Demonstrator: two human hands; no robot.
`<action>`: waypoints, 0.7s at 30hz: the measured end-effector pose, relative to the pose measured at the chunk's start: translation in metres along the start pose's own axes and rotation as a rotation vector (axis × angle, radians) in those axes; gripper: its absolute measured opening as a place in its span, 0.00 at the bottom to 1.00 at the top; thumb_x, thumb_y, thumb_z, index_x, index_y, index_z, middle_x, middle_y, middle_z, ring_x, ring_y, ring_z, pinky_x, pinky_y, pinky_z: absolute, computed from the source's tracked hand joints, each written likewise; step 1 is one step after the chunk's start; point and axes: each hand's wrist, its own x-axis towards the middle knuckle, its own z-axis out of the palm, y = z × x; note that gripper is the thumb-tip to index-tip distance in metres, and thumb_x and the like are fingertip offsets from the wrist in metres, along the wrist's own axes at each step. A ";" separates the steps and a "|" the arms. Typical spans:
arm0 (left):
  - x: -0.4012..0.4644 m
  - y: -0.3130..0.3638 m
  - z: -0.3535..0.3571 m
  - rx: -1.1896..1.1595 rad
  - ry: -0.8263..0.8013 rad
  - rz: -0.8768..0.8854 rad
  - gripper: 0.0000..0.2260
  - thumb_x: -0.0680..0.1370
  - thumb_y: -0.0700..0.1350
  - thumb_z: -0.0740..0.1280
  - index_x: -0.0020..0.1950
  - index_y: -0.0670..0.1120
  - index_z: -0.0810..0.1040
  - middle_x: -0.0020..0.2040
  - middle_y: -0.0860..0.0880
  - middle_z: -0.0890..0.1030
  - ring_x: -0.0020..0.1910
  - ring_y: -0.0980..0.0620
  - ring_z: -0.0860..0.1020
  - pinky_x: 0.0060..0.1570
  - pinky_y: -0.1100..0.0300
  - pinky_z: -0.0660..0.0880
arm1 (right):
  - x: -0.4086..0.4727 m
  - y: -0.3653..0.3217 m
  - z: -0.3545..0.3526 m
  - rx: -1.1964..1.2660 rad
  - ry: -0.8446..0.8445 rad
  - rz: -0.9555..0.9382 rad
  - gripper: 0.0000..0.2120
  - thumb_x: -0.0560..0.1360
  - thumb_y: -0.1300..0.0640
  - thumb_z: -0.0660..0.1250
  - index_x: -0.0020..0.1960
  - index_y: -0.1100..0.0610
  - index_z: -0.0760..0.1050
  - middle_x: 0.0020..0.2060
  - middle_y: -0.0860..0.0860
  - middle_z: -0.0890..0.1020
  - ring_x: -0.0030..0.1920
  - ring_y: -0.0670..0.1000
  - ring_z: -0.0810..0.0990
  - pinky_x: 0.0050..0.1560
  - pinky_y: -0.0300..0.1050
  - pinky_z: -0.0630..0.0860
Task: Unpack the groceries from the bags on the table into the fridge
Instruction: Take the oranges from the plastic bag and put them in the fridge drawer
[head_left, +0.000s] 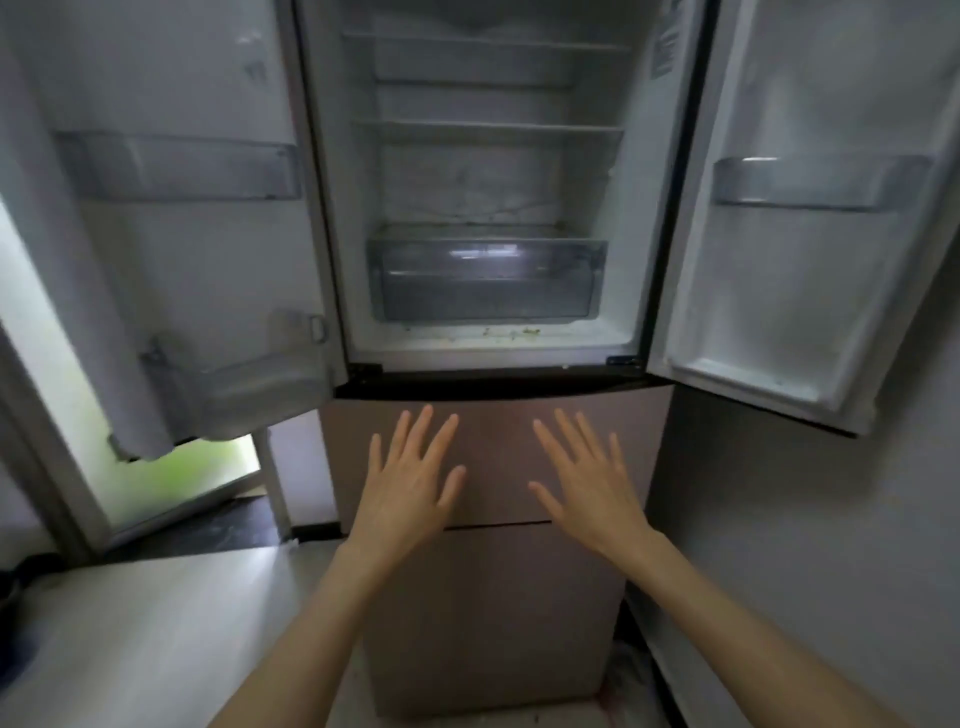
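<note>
Hands spread flat and empty, left hand (410, 483) and right hand (587, 488); we see fridge (488, 208) shelves above both, equally near; no groceries in view.

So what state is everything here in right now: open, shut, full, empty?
Left fridge door: swung open.
Right fridge door: swung open.
Shelves: bare.
Clear drawer: pushed in, looks empty.
Lower drawers: shut.
Left hand: open, holding nothing.
Right hand: open, holding nothing.

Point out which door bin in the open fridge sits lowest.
The clear bin at the bottom of the left door. The left door's upper bin and the right door's bin both sit higher.
</note>
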 end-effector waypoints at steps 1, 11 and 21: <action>-0.024 -0.017 0.000 0.003 -0.023 -0.039 0.32 0.73 0.63 0.38 0.76 0.55 0.46 0.78 0.49 0.46 0.76 0.48 0.42 0.72 0.46 0.42 | -0.008 -0.020 0.011 0.012 -0.040 -0.022 0.32 0.79 0.42 0.53 0.76 0.48 0.40 0.76 0.52 0.42 0.76 0.54 0.38 0.73 0.59 0.40; -0.265 -0.146 -0.030 0.025 -0.148 -0.443 0.38 0.69 0.65 0.34 0.77 0.53 0.48 0.78 0.48 0.47 0.76 0.47 0.44 0.72 0.45 0.44 | -0.108 -0.226 0.069 0.177 -0.269 -0.298 0.32 0.79 0.42 0.53 0.77 0.49 0.42 0.76 0.51 0.42 0.76 0.53 0.40 0.73 0.59 0.41; -0.458 -0.242 -0.118 0.081 0.013 -0.905 0.26 0.81 0.57 0.51 0.77 0.53 0.49 0.78 0.49 0.48 0.76 0.48 0.43 0.72 0.45 0.43 | -0.162 -0.446 0.087 0.314 -0.342 -0.700 0.31 0.79 0.41 0.53 0.76 0.47 0.44 0.77 0.50 0.46 0.76 0.53 0.43 0.74 0.58 0.45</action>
